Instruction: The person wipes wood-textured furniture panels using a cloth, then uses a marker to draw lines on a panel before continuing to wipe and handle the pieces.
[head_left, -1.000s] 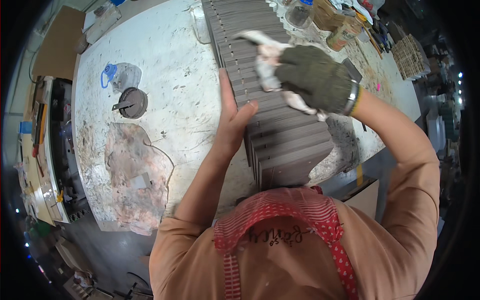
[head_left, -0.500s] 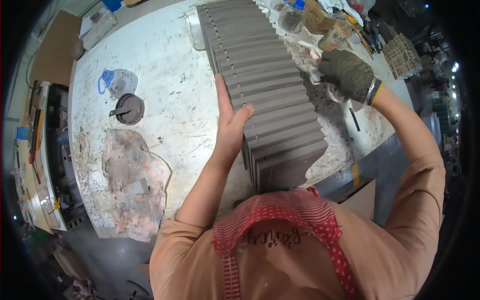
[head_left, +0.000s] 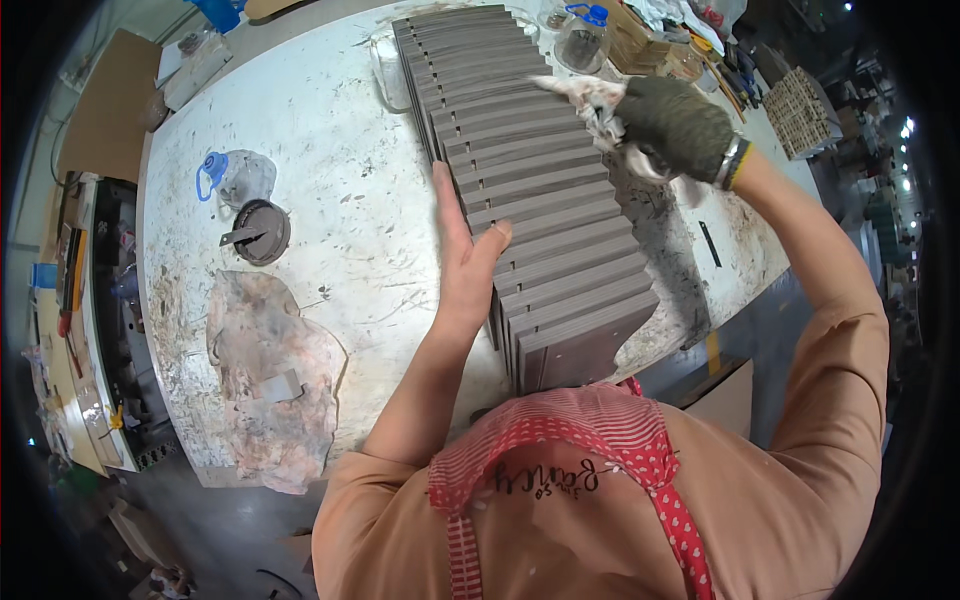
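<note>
A long row of grey wood-grain boards [head_left: 545, 190] lies overlapped in steps on the work table, with small notches near the left ends. My bare left hand [head_left: 468, 265] grips the row's left edge, thumb on top and fingers stretched along the side. Over on the right, my right hand [head_left: 680, 130] wears a dark, dirty work glove. It is closed on a white, stained rag [head_left: 598, 108], whose loose end reaches over the right ends of the boards. The gloved fingertips are partly hidden and slightly blurred.
On the white, stained table [head_left: 375, 250] at left are a clear bottle with a blue cap [head_left: 245, 178], a dark round tin [head_left: 264, 235] with a flat blade across it, and a stained cloth [head_left: 270, 350]. Another clear jar [head_left: 582, 42] and a woven basket [head_left: 800, 110] stand far right.
My gloved right hand has swept left and slightly away from me, bringing the rag over the boards' right ends. My left hand keeps its hold on the left edge.
</note>
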